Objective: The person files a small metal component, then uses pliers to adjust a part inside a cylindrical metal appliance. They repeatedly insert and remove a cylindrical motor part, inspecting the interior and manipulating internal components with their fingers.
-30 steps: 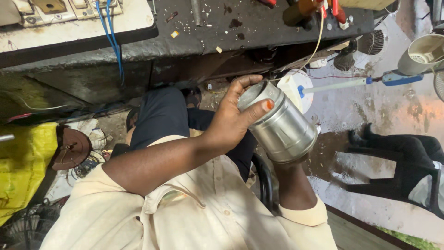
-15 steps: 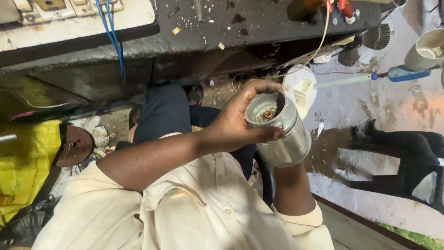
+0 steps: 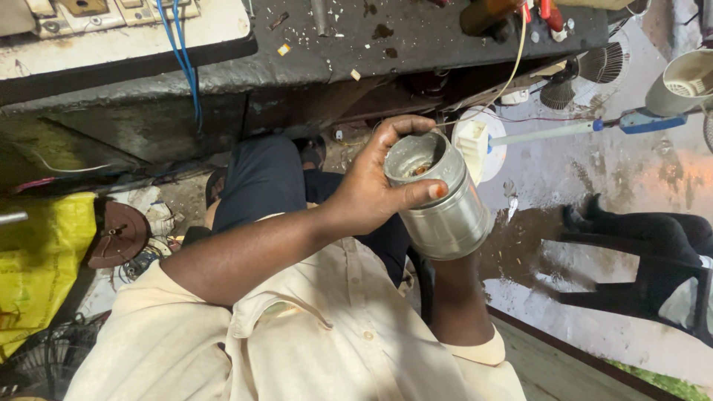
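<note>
The left hand [image 3: 371, 197] grips the shiny metal can [image 3: 438, 197]. The right hand is hidden underneath, so I cannot tell. A loose grip could drop the can.

Dim, warm light — soft focus, glare

A dark, grimy metal counter [image 3: 416, 37] is seen along the top of the view, littered with small pale chips and scraps; a white switch panel [image 3: 111, 18] with blue wires [image 3: 182, 52] is laid on its left part, and orange and red tool handles [image 3: 520, 11] are seen at its right end. Below it, a wet, stained concrete floor [image 3: 594, 171] is spread out, on which a black plastic chair [image 3: 646, 252], a white round fan part [image 3: 479, 141], a brown disc [image 3: 115, 234] and a yellow sack [image 3: 37, 267] are set.
</note>
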